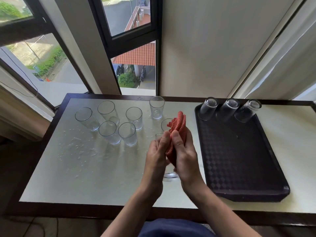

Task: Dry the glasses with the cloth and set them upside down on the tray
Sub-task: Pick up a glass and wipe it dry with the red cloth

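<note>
Both forearms reach forward over the table (68, 168), thumbs up. The left hand (156, 157) curls around a glass (169, 174) held above the tabletop; the right hand (185, 153) grips the red cloth (177, 129), which is pushed into it. Three glasses (230, 109) stand upside down on the tray (239, 159).

A pale desk (95, 168) with a dark wooden frame stands under the windows (130, 16), and its left part is wet with many water drops (77, 147). Outside, far below, there is a roof of orange tiles (136, 54), some green bushes (51, 60) and a road. A thin cable (22, 71) hangs by the left window. A plain cream wall (213, 48) stands behind the right half of the desk.
</note>
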`<state>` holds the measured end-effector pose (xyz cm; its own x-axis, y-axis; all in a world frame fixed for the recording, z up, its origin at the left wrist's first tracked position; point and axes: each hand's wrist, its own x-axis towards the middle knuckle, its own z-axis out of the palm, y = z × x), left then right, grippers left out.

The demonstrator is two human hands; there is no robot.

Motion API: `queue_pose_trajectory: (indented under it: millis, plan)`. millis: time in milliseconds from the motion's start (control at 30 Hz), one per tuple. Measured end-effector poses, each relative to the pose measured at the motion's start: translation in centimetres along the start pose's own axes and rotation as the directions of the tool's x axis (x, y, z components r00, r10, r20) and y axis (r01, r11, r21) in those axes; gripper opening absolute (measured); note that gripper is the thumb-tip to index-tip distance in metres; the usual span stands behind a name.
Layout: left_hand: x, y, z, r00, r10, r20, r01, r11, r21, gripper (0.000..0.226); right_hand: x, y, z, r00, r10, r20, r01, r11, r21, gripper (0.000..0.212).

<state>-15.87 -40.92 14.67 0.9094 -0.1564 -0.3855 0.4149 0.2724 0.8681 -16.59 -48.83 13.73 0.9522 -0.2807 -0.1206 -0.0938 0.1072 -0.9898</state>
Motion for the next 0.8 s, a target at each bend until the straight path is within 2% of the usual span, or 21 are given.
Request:
queue_pose_trajectory:
  millis: [133,167,267,367,433,533,567,633,667,733,800]
  plan:
    - [1.3,0.3,-1.0,0.992,0.007,-0.123,-0.017,0.997,-0.076,0.081,-4.4,1.5,0.1,0.997,0.012,0.076,0.005,0.976,-0.218,0.064]
    - [1.5,0.2,-1.1,0.988,0.022,-0.150,-0.033,0.996,-0.077,0.079,-4.8,2.0,-0.1,0.995,0.024,0.098,0.000,0.970,-0.241,0.068]
    - [1.4,-0.2,-0.9,0.992,0.017,-0.124,-0.015,1.000,0.012,0.041,-2.7,2.3,-1.0,0.990,0.069,0.119,-0.047,0.983,-0.179,0.068]
    - [1.0,-0.6,-0.3,0.998,-0.009,-0.056,0.012,0.998,0.060,0.030,-0.3,1.1,-1.1,0.995,0.086,0.049,-0.083,0.995,-0.056,0.061]
    - [0.9,-0.3,-0.2,0.999,0.002,-0.040,0.000,0.999,0.043,0.045,-0.6,0.6,-0.5,0.999,0.012,0.033,-0.010,0.997,-0.071,0.062]
    - [1.4,0.4,-0.7,0.999,0.026,-0.032,-0.026,1.000,0.001,0.075,-3.1,0.6,0.2,0.984,-0.168,0.056,0.177,0.940,-0.291,0.073]
    - [1.6,0.6,-0.9,0.998,0.029,-0.060,-0.032,0.998,-0.050,0.081,-3.8,0.7,0.2,0.968,-0.240,0.076,0.251,0.900,-0.357,0.072]
    - [1.7,0.5,-1.1,0.993,0.029,-0.117,-0.039,0.996,-0.084,0.085,-3.6,1.1,-0.1,0.942,-0.312,0.127,0.336,0.873,-0.353,0.068]
    - [1.5,0.4,-1.0,0.992,0.024,-0.125,-0.032,0.997,-0.063,0.079,-2.8,0.9,-0.3,0.954,-0.273,0.126,0.298,0.908,-0.295,0.067]
    - [0.9,-0.3,-0.6,0.996,0.003,-0.084,-0.003,1.000,0.007,0.057,-0.7,0.7,-0.5,0.993,-0.098,0.061,0.104,0.991,-0.089,0.063]
    - [0.4,-0.6,-0.1,0.999,-0.023,-0.036,0.025,0.999,0.048,0.039,0.7,0.5,-0.7,0.999,0.007,0.035,-0.007,1.000,-0.016,0.062]
